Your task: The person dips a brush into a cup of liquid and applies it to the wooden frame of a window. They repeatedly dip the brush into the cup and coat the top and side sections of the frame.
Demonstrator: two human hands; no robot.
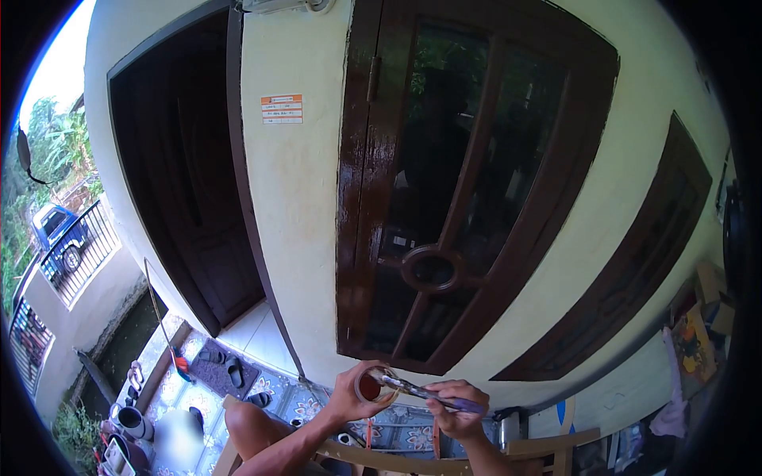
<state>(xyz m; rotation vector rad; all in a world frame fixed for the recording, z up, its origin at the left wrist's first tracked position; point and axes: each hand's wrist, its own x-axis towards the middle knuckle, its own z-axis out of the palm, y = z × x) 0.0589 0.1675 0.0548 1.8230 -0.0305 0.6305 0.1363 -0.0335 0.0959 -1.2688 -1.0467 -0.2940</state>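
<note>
My left hand (346, 398) is wrapped around a small cup (370, 386) with reddish-brown paint inside, its opening tilted toward me. In my right hand (458, 412) is a paintbrush (414, 389), gripped by its purplish handle. The brush head reaches the cup's right rim; whether the bristles touch the paint is hard to tell. Behind both hands stands a dark brown wooden window frame (373, 159) with glass panes, its left side glossy.
A wooden rail (381, 458) runs below my hands. Left are a dark doorway (186, 174), a broom (181, 366), a doormat (213, 369) with sandals, and buckets (135, 422). Cardboard boxes (714, 297) are stacked at right. My bare knee (250, 428) is beside my left forearm.
</note>
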